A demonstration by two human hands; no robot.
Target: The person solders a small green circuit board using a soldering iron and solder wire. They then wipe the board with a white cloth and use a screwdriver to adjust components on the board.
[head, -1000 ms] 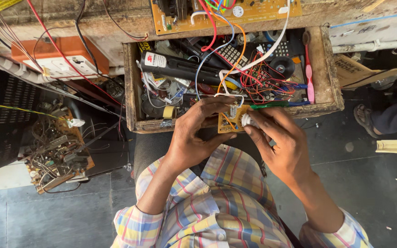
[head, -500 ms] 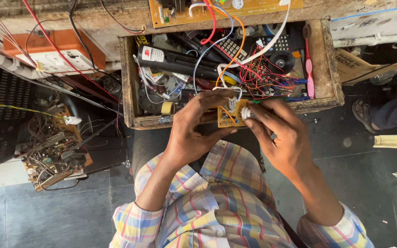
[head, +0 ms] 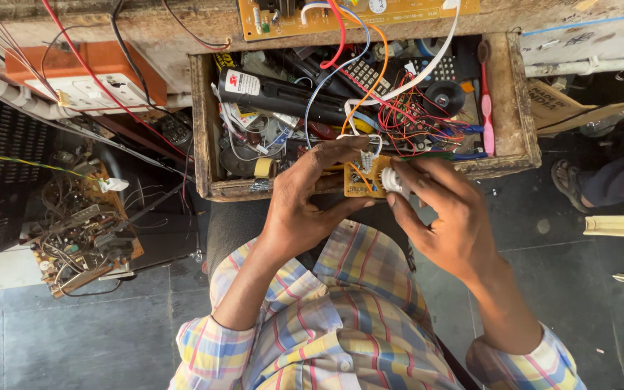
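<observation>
The left hand (head: pixel 305 209) pinches the small board (head: pixel 361 180); the right hand (head: pixel 445 217) grips its white knob (head: pixel 393 180), seemingly mid-fitting. Wires (head: pixel 370 108) remain attached, work unfinished.

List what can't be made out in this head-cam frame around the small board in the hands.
Head view:
- small yellow circuit board: most of its face is covered by the left hand and right hand.
- white part on it: shape unclear under the right fingertips.
- open wooden drawer: the bottom is buried under wires and parts.
- large circuit board: cut off by the top edge.
</observation>
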